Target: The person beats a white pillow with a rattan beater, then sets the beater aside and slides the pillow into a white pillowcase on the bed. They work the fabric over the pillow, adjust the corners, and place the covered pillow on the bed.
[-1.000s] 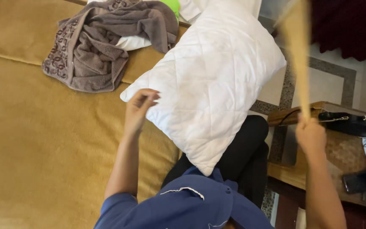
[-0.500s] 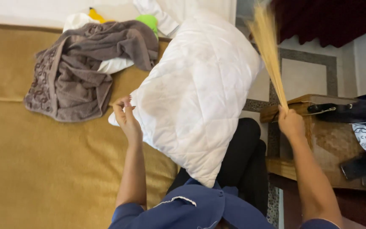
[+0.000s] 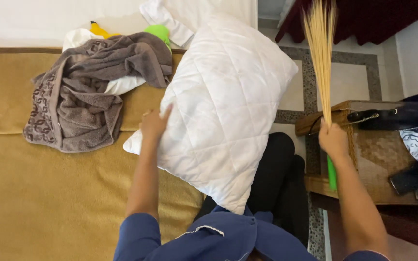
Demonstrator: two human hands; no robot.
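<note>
Our left hand (image 3: 155, 123) presses open fingers on the pillow (image 3: 221, 101); right of the pillow, our right hand (image 3: 334, 140) grips the broom (image 3: 321, 53).

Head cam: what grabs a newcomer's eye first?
The big white quilted pillow at centre, propped on the edge of the tan bed cover, with the left hand pressed against its side. Next, the straw hand broom raised upright in the right hand. A crumpled grey towel lies upper left.

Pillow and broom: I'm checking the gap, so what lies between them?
In the head view, nothing lies between the white pillow and the straw broom raised in the right hand; only patterned floor tile shows behind.
</note>
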